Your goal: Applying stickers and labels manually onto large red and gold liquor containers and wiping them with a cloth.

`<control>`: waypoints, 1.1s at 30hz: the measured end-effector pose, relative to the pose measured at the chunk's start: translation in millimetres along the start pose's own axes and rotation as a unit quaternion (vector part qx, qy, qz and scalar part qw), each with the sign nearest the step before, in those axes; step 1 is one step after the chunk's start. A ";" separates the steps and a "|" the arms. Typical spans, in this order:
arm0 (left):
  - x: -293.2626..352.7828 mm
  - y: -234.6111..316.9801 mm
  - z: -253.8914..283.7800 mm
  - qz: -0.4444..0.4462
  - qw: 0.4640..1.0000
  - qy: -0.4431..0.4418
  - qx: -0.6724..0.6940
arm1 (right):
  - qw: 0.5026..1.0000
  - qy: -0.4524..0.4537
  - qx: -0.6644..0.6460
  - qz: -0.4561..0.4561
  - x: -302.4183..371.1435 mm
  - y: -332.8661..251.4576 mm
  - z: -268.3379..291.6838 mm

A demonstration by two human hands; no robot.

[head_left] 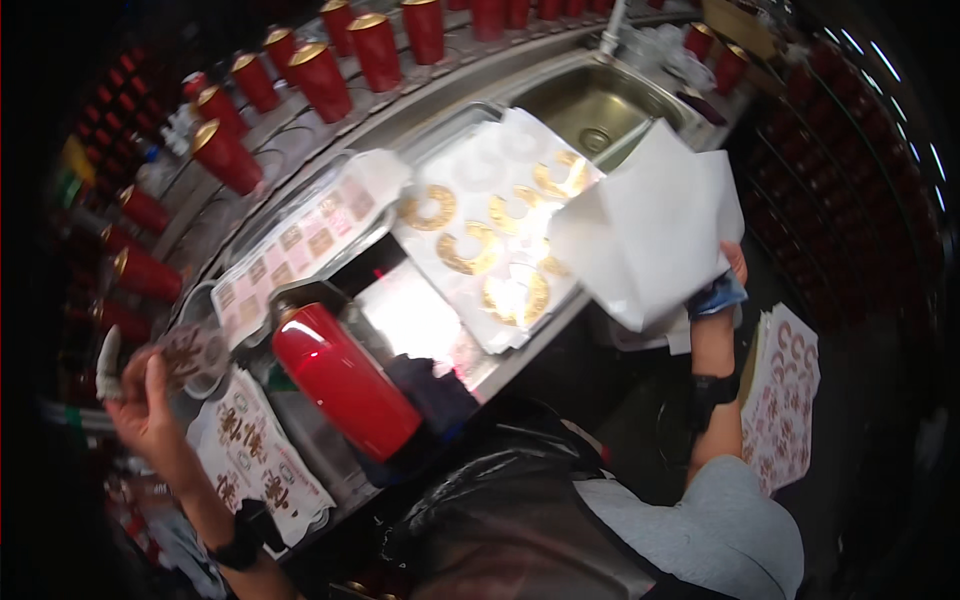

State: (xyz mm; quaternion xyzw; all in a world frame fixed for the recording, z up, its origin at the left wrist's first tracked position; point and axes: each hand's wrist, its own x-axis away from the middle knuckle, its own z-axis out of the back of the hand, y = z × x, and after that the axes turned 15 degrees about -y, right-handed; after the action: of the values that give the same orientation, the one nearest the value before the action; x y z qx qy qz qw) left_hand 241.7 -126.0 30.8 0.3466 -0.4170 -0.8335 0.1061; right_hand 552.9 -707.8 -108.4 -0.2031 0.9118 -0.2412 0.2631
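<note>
At far left, the left hand (145, 405) pinches a small printed film (197, 355); at right, the right hand (735, 262) grips white paper (650, 220). Between them lies a red canister (345, 380).

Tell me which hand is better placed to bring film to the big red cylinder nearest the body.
Left, it seems: the left hand holds patterned film and is nearer the cylinder. The right hand, farther off to the right, holds white paper.
</note>
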 end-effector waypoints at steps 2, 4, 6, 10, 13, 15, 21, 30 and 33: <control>8.1 -0.9 11.9 -0.004 0.999 0.020 -0.027 | 0.992 0.078 0.007 0.095 10.9 -31.4 19.2; 8.0 15.4 7.6 0.003 0.998 0.028 -0.059 | 0.982 0.134 0.021 0.133 38.4 -69.8 62.1; 10.4 13.3 4.8 0.021 0.997 0.033 -0.069 | 0.969 0.181 0.032 0.164 66.1 -93.3 104.2; 20.8 24.0 10.4 0.058 0.991 0.071 -0.097 | 0.905 0.322 0.010 0.279 97.7 -93.7 173.4; 33.2 37.5 24.1 0.052 0.990 0.051 -0.124 | 0.732 0.501 0.461 -0.033 131.5 -48.8 222.2; 32.4 26.1 21.1 0.031 0.996 0.015 -0.080 | 0.545 0.338 0.744 -0.188 203.5 -94.6 292.7; 50.3 93.1 -35.2 0.032 0.987 -0.093 -0.127 | 0.806 0.509 0.301 -0.037 38.9 -28.3 233.7; 59.5 149.2 -56.0 0.052 0.989 -0.131 0.036 | 0.877 0.005 0.474 -0.082 -93.0 113.3 -106.5; 52.0 139.1 -57.8 0.075 0.978 -0.157 0.112 | 0.873 -0.083 0.446 -0.180 -82.1 156.9 -154.8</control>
State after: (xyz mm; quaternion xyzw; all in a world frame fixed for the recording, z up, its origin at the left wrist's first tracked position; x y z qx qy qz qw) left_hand 226.3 -273.7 88.4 0.1891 -0.5441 -0.8151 0.0617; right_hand 489.2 -489.8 -47.4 -0.2436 0.6300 -0.6478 0.3523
